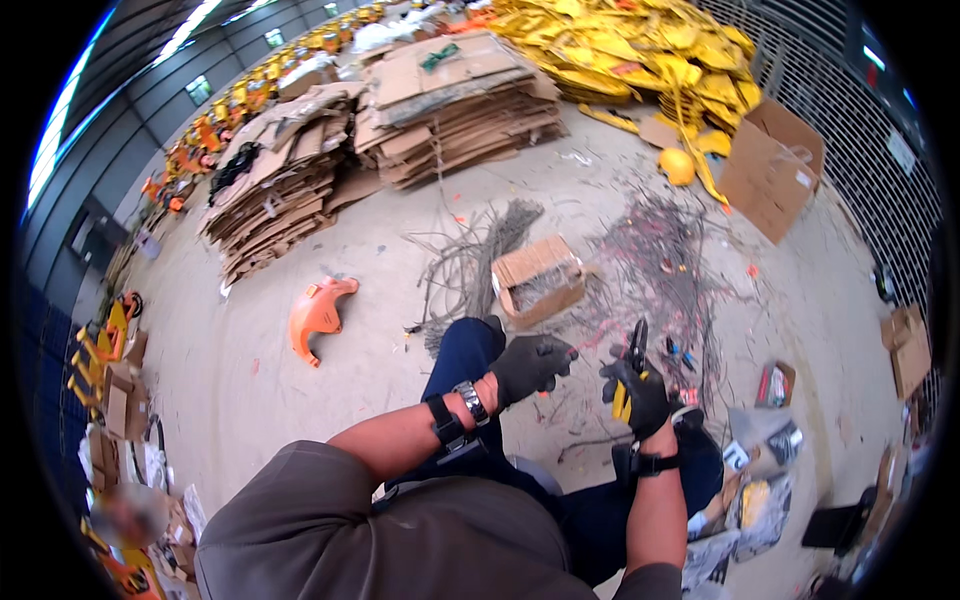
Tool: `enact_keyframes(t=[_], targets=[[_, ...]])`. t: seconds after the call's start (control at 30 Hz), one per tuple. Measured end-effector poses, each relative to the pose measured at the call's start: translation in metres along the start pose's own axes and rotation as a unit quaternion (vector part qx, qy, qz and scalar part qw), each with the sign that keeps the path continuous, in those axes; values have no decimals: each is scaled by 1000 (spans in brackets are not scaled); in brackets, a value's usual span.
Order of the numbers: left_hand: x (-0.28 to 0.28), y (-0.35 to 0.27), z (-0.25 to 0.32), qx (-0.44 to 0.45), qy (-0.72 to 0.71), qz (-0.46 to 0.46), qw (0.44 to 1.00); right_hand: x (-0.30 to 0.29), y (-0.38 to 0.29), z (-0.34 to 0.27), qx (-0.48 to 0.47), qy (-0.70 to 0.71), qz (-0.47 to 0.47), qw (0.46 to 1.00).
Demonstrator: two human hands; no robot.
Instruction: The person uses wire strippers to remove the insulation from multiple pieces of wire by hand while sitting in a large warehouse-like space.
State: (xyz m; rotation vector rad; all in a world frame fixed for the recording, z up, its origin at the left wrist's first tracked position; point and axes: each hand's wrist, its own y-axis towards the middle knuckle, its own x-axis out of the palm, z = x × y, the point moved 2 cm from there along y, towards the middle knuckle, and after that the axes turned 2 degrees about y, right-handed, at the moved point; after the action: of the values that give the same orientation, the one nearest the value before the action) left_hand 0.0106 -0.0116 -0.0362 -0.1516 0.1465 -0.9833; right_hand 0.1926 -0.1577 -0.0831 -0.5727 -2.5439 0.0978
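My left hand (531, 369), in a dark glove, is pinched at the fingertips around a thin red wire (574, 352); only a short bit of it shows. In my gloved right hand (643, 401) is a pair of cutting pliers (622, 401) with yellow handles, its dark jaws pointing forward. Whether the jaws are parted is hard to make out. Ahead of both hands stands an open cardboard box (541, 262) with clear plastic and thin pieces inside. A tangle of grey and red wires (660, 262) is spread over the floor to its right.
A bundle of grey cables (501, 232) lies behind the box. An orange plastic shell (319, 319) rests at left. Stacks of flattened cardboard (457, 105) and a heap of yellow parts (630, 45) rise farther off. A large carton (772, 172) leans at right. A blurred person is at lower left.
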Motion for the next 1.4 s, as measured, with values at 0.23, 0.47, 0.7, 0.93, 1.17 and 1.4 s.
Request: enact_keyframes(t=[0.23, 0.47, 0.7, 0.93, 1.17, 1.4], targets=[[-2, 5, 4, 159, 310, -12, 937, 26, 13, -6, -23, 25, 4, 999], [-1, 8, 33, 203, 362, -17, 910, 17, 17, -14, -55, 30, 18, 998], [-7, 10, 41, 177, 361, -15, 915, 13, 19, -23, -78, 127, 65, 987], [-13, 18, 41, 213, 413, -21, 885, 6, 10, -33, -78, 48, 60, 994], [-7, 28, 49, 210, 436, -33, 875, -7, 17, -20, -129, 10, 12, 991], [-29, 42, 52, 266, 414, -61, 869, 4, 10, -28, -99, -29, -36, 994]])
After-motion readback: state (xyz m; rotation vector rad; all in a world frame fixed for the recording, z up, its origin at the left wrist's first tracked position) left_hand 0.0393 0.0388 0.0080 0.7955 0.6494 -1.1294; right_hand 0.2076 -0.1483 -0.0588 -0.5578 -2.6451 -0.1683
